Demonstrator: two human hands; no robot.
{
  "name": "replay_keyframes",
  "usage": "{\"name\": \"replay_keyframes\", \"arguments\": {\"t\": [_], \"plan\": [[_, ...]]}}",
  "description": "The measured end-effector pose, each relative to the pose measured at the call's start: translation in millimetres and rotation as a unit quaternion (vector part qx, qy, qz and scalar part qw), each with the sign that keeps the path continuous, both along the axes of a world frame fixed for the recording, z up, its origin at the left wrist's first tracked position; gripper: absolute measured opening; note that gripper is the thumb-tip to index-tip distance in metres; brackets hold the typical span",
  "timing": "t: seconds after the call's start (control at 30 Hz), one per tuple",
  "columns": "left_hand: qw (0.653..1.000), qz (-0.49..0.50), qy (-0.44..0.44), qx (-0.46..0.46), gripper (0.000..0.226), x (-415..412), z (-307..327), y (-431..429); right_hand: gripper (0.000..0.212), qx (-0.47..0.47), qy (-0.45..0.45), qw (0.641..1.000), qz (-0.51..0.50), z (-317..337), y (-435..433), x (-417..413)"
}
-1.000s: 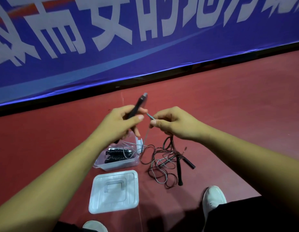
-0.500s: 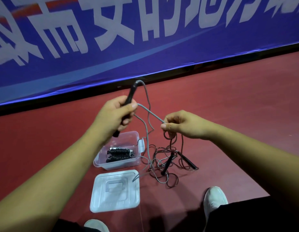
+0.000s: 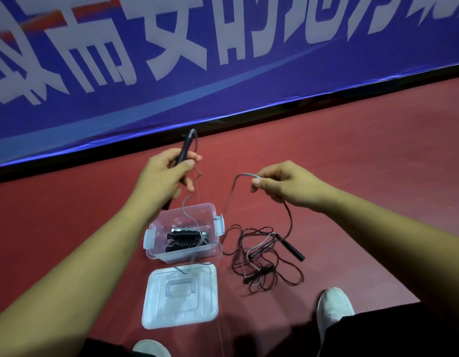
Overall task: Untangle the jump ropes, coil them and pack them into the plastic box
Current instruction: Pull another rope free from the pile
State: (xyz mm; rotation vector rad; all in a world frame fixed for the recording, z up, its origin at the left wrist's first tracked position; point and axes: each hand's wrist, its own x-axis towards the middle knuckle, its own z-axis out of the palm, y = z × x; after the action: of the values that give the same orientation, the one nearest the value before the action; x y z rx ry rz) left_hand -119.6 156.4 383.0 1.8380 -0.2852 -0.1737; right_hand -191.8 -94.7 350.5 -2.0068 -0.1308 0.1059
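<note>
Gripping a black handle (image 3: 186, 147) in the left hand (image 3: 161, 180), pinching grey cord (image 3: 242, 176) in the right hand (image 3: 283, 186); leaving the tangle (image 3: 261, 264) beside the plastic box (image 3: 154, 247) — risking cinched knots if yanked apart.

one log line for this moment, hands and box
left hand: grips black handle | right hand: pinches grey cord | box: open, coiled rope inside | lid: on floor | tangle: beside box
</note>
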Motion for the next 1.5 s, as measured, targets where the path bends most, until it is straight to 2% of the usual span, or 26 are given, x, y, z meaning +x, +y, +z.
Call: {"name": "replay_keyframes", "arguments": {"t": [0.07,0.17,0.27,0.33,0.43,0.5,0.57,0.67,0.73,0.8,0.93,1.0,1.07,1.1,1.17,1.27,1.33,1.4,1.47,1.5], "plan": [[0.998,-0.064,0.013,-0.023,0.011,-11.6,2.8,-9.8,0.022,0.021,-0.007,0.999,0.023,7.3,10.6,-3.1],[0.989,-0.150,0.016,0.009,0.013,-25.5,-1.0,-20.9,0.023,0.045,-0.026,0.997,0.052,15.5,22.6,-6.5],[0.983,-0.176,0.017,0.058,0.007,-28.1,-5.5,-24.3,0.021,0.066,-0.030,0.995,0.068,20.5,25.1,-7.8],[0.985,-0.163,0.031,0.044,0.004,-26.2,-6.3,-25.6,0.020,0.044,-0.022,0.996,0.073,19.8,21.4,-8.3],[0.985,-0.101,0.082,-0.110,0.012,-20.5,1.1,-24.9,0.020,-0.062,0.025,0.993,0.094,8.5,7.0,-6.3],[0.966,-0.051,0.115,-0.227,0.013,-10.8,8.6,-18.2,0.020,-0.140,0.085,0.979,0.120,-5.8,-8.8,-4.3],[0.955,-0.015,0.118,-0.273,0.015,-0.5,12.0,-7.6,0.020,-0.168,0.129,0.970,0.122,-19.8,-24.4,-2.3],[0.972,0.035,0.087,-0.216,0.012,5.9,6.8,-0.8,0.019,-0.090,0.115,0.988,0.051,-28.9,-33.4,2.4],[0.994,0.070,0.016,-0.082,0.014,4.9,3.3,-2.6,0.019,-0.032,0.061,0.998,-0.012,-22.9,-29.6,5.4],[0.997,0.068,-0.043,0.020,0.022,2.5,2.3,-5.9,0.020,0.019,0.021,0.999,-0.038,-10.1,-19.6,6.8],[0.997,-0.073,-0.008,-0.015,0.024,-13.0,-0.9,-18.0,0.017,0.002,-0.029,0.999,0.023,16.5,5.5,0.7],[0.990,-0.139,-0.001,0.020,0.017,-22.0,-3.2,-24.5,0.017,0.023,-0.041,0.998,0.048,25.0,15.7,-4.4],[0.986,-0.157,-0.003,0.049,0.012,-26.8,-5.7,-30.3,0.017,0.056,-0.045,0.996,0.056,31.5,19.5,-7.6],[0.989,-0.146,0.001,0.037,0.014,-27.2,-6.3,-32.5,0.018,0.061,-0.042,0.996,0.057,33.4,18.1,-7.8],[0.991,-0.110,0.039,-0.063,0.019,-24.8,-2.7,-32.6,0.020,0.016,-0.026,0.997,0.066,30.1,8.5,-5.6],[0.966,-0.052,0.090,-0.238,0.016,-15.0,9.3,-23.6,0.021,-0.149,0.077,0.980,0.103,7.1,-16.1,-1.9],[0.953,-0.015,0.101,-0.284,0.016,-6.3,15.0,-13.5,0.021,-0.219,0.149,0.958,0.111,-15.0,-33.9,-3.4],[0.972,0.019,0.077,-0.222,0.013,2.3,14.7,-3.5,0.018,-0.196,0.171,0.962,0.082,-30.0,-44.8,-4.2],[0.997,0.060,0.017,-0.054,0.005,8.3,7.5,3.6,0.017,-0.130,0.143,0.980,0.040,-28.8,-42.8,-3.5],[0.996,0.080,-0.011,0.030,0.010,9.9,2.7,5.5,0.017,-0.095,0.117,0.988,0.022,-23.2,-37.0,-2.4]]}}
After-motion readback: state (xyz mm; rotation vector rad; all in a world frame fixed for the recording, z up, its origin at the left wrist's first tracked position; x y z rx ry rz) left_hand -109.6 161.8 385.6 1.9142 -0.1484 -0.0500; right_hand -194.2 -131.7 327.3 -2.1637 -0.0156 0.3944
